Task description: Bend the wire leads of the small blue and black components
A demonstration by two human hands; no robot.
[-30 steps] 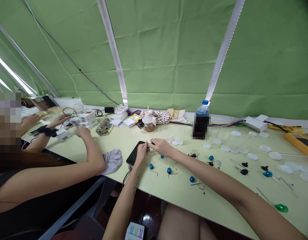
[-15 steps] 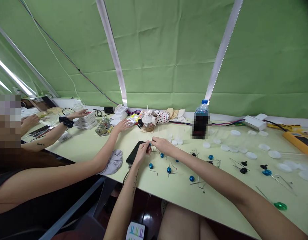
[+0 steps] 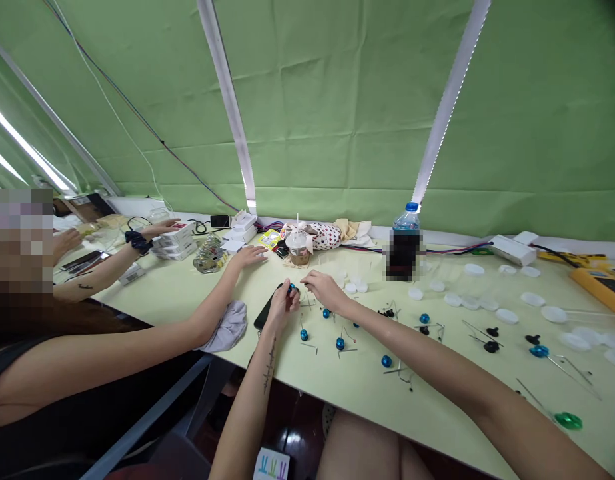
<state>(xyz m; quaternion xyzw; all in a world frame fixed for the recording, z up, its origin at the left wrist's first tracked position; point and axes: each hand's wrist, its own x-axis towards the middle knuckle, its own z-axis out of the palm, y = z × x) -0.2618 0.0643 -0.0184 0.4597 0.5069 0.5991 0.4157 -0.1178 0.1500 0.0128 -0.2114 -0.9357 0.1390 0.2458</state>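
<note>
1. The small glossy blue ball (image 3: 292,289) looks the likeliest thing to get away. It sits in the pinch of the person's left hand (image 3: 285,305), and if that grip loosened, the ball could drop and its round shape could carry it rolling across the pale green table (image 3: 367,380).
2. Thin metal wire pins (image 3: 307,345) and matching blue balls (image 3: 340,343) lie loose around the hands, so a careless sweep of the right forearm could scatter them or catch a sharp end.
3. A co-worker's hand (image 3: 247,255) rests at about 10 o'clock from the left hand, close enough that a sudden reach could jog the pinch.
4. The left fingers (image 3: 288,297) are curled and pinching, closed around the ball, which shows at their tips at about 1 o'clock from that palm.
5. The right hand (image 3: 326,291) lies at about 3 o'clock from the ball, its fingers (image 3: 310,283) pressed together and pointing at it from just beside. I cannot tell whether they touch it.
6. A black smartphone (image 3: 266,313) lies just beside the left hand at about 9 o'clock.
</note>
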